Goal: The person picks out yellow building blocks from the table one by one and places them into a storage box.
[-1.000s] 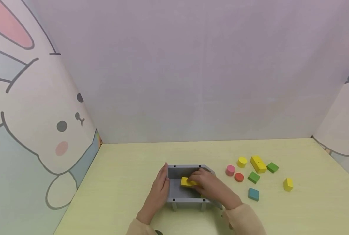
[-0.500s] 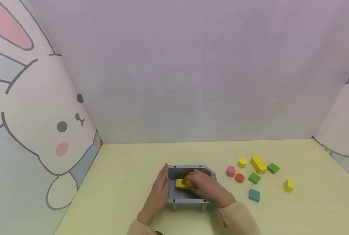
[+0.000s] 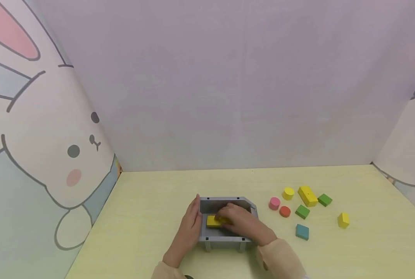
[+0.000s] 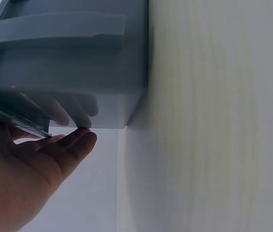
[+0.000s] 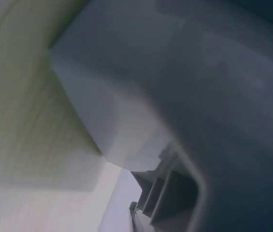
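A grey plastic bin [image 3: 225, 239] stands on the table in front of me. My left hand [image 3: 191, 224] lies along its left side, fingers straight and touching the wall. In the left wrist view the left hand [image 4: 35, 164] reaches to the grey bin [image 4: 68, 67] from below. My right hand [image 3: 240, 220] is inside the bin and grips a yellow block [image 3: 212, 221], whose right part the fingers cover. Only the grey bin [image 5: 112, 116] fills most of the right wrist view; the right hand does not show there.
Several loose blocks lie right of the bin: a pink cylinder [image 3: 274, 203], a red disc [image 3: 285, 211], a yellow cylinder [image 3: 288, 193], a long yellow block [image 3: 308, 195], green blocks [image 3: 302, 211], a teal block [image 3: 302, 231] and a small yellow block [image 3: 343, 220]. A wall rises behind the table.
My right hand has moved left inside the bin with the yellow block, towards the left wall. The left hand has stayed against the bin's side.
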`<state>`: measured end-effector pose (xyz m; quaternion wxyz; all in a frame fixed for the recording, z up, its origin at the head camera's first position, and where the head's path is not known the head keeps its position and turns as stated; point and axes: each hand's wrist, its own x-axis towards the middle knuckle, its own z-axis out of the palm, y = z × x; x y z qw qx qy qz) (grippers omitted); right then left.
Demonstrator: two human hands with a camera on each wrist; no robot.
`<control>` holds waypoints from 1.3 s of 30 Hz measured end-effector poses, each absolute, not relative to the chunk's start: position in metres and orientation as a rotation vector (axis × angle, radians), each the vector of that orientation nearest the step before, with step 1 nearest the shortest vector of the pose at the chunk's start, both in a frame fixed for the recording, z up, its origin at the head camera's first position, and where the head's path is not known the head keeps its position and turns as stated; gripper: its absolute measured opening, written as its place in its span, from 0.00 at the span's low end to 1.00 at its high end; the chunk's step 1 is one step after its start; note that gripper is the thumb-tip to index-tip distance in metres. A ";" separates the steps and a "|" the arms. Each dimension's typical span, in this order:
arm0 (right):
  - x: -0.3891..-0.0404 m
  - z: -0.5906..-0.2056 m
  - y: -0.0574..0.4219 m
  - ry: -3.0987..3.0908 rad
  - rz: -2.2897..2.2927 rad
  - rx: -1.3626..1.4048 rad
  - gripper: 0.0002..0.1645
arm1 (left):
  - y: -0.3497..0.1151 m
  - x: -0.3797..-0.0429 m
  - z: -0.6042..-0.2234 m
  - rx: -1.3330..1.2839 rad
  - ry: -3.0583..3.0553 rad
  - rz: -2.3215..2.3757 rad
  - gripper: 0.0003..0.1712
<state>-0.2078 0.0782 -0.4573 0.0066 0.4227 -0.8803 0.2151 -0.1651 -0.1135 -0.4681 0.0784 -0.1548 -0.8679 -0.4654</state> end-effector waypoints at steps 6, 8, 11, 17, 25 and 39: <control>-0.208 -0.461 0.079 -2.756 0.665 1.324 0.11 | -0.113 -0.165 -0.469 -0.457 -2.601 -1.410 0.28; -0.209 -0.462 0.079 -2.754 0.671 1.327 0.11 | -0.113 -0.166 -0.469 -0.454 -2.601 -1.413 0.28; -0.209 -0.463 0.080 -2.760 0.671 1.323 0.10 | -0.113 -0.165 -0.469 -0.453 -2.600 -1.419 0.28; -0.210 -0.464 0.081 -2.769 0.642 1.321 0.11 | -0.113 -0.165 -0.470 -0.456 -2.601 -1.415 0.29; -0.212 -0.467 0.081 -2.787 0.620 1.322 0.13 | -0.113 -0.165 -0.470 -0.456 -2.598 -1.416 0.29; -0.211 -0.464 0.084 -2.811 0.708 1.298 0.14 | -0.114 -0.164 -0.469 -0.491 -2.584 -1.412 0.29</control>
